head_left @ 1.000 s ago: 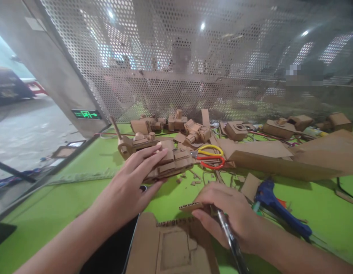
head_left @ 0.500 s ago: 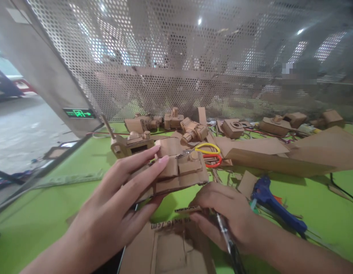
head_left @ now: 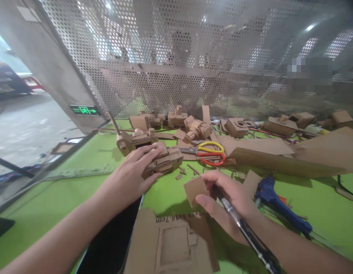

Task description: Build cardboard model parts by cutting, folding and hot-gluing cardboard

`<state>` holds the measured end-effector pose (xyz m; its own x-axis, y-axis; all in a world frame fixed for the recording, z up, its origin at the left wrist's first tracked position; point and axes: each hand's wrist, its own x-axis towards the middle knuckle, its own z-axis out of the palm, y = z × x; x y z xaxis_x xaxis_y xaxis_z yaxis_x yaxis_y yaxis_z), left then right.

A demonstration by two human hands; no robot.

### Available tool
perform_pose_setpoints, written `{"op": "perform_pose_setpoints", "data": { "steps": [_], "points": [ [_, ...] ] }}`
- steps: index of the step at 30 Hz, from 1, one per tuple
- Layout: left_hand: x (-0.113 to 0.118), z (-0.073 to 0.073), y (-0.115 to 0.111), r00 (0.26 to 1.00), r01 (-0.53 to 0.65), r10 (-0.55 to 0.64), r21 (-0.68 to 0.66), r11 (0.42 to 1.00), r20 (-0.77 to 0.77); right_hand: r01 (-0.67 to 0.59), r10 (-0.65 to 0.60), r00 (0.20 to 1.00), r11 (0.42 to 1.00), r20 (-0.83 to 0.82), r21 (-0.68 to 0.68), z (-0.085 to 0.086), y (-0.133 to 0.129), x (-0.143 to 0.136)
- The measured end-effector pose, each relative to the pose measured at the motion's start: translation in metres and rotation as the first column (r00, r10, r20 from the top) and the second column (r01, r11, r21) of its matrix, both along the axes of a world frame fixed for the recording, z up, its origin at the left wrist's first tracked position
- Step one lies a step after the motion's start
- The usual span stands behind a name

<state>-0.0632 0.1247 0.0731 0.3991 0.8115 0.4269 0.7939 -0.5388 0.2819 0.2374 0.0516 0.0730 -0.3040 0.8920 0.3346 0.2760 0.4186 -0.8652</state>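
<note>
My left hand [head_left: 136, 171] rests around a cardboard camera model [head_left: 167, 160] on the green table, fingers over its top and thumb at its near side. In my right hand [head_left: 227, 201] are a small square cardboard piece [head_left: 195, 189], pinched by thumb and fingers, and a dark pen [head_left: 247, 236] lying across the palm. Below the hands lies a flat cardboard sheet [head_left: 144, 239] with printed text and a rectangular outline. Scissors [head_left: 210, 153] with yellow and red handles lie just right of the camera model.
More cardboard models [head_left: 197, 128] line the back by a perforated metal screen [head_left: 165, 76]. A blue glue gun [head_left: 281, 205] lies at the right, below large cardboard sheets [head_left: 279, 160]. A dark flat object [head_left: 110, 239] sits at the lower left, and scraps lie mid-table.
The camera model has moved away and left, down onto the table, with my left hand. My right hand has turned the small cardboard piece so its flat face shows.
</note>
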Motion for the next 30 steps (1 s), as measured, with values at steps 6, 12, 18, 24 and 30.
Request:
{"op": "perform_pose_setpoints", "data": {
  "steps": [6,12,18,24,30],
  "points": [
    [0.013,0.012,-0.012,0.980,-0.103,0.089,0.074,0.992,0.176,-0.023,0.014,0.998,0.989,-0.061,-0.145,-0.001,-0.001,0.000],
    [0.052,0.040,-0.071,0.840,0.201,0.081,-0.445,0.873,0.537,-0.101,0.097,0.994,0.993,0.053,0.064,0.004,0.000,0.002],
    [0.060,0.036,-0.078,0.750,0.249,0.239,-0.599,0.761,0.616,-0.039,0.014,0.993,0.977,0.120,0.210,0.003,-0.001,0.002],
    [0.057,0.033,-0.077,0.792,0.162,0.211,-0.530,0.832,0.574,-0.037,0.049,0.973,0.998,-0.225,0.058,0.009,-0.012,0.001],
    [0.063,0.040,-0.082,0.754,0.328,0.148,-0.563,0.759,0.640,-0.174,0.194,0.960,0.979,-0.203,0.108,0.021,-0.010,-0.005]
  ]
}}
